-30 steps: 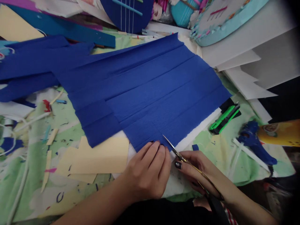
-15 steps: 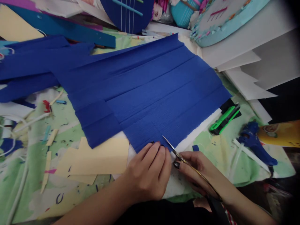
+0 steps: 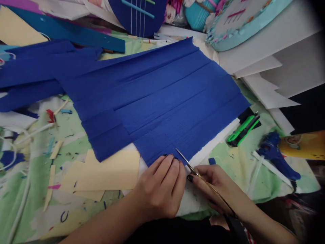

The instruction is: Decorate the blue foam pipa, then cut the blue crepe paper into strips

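A wide sheet of blue crepe paper (image 3: 162, 95), creased in long folds, spreads over the table. At its near edge my left hand (image 3: 162, 189) is closed, fingertips together on the paper. Close by on the right, my right hand (image 3: 215, 183) grips a pair of scissors (image 3: 191, 168) with gold-coloured handles. Their pointed blades lie over the near edge of the crepe paper, aimed away from me and to the left. Part of the scissors' handles is hidden by my fingers. White paper (image 3: 215, 139) shows beneath the blue sheet.
A green utility knife (image 3: 243, 130) and a blue glue gun (image 3: 279, 156) lie at right, beside a yellow container (image 3: 304, 145). Cream card pieces (image 3: 101, 173) sit at left, near scraps and a white cord (image 3: 25, 196). Decorated round shapes (image 3: 138, 17) stand at the back.
The scissors and my right hand have shifted very slightly. My left hand and the blue crepe paper stay in almost the same place.
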The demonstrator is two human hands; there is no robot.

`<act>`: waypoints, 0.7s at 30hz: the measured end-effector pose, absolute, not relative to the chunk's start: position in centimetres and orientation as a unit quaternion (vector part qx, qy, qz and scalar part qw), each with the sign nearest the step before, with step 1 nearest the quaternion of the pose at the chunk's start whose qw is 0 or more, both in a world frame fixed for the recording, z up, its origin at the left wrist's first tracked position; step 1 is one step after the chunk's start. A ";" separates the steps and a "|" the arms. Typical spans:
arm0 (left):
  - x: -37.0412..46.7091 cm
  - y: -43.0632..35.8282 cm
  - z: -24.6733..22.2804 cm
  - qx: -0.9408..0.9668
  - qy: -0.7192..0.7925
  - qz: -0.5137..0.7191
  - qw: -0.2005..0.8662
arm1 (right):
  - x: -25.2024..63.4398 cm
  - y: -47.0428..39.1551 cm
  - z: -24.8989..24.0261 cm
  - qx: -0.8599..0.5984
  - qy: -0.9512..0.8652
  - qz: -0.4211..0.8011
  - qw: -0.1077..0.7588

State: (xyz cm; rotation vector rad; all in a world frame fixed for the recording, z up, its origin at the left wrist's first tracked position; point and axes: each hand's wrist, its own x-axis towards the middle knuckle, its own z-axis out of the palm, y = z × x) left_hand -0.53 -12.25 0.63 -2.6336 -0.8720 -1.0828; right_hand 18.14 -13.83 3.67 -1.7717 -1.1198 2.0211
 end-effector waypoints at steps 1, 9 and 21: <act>-0.5 -12.3 0.6 -0.882 -0.293 -0.360 0.081 | 18.1 -13.8 3.7 -0.607 -0.382 0.688 0.113; -0.5 -12.3 0.6 -0.881 -0.294 -0.362 0.077 | 18.0 -13.8 3.6 -0.615 -0.382 0.682 0.107; -0.6 -12.1 0.5 -0.870 -0.320 -0.362 0.101 | 18.2 -13.7 4.6 -0.582 -0.390 0.700 0.135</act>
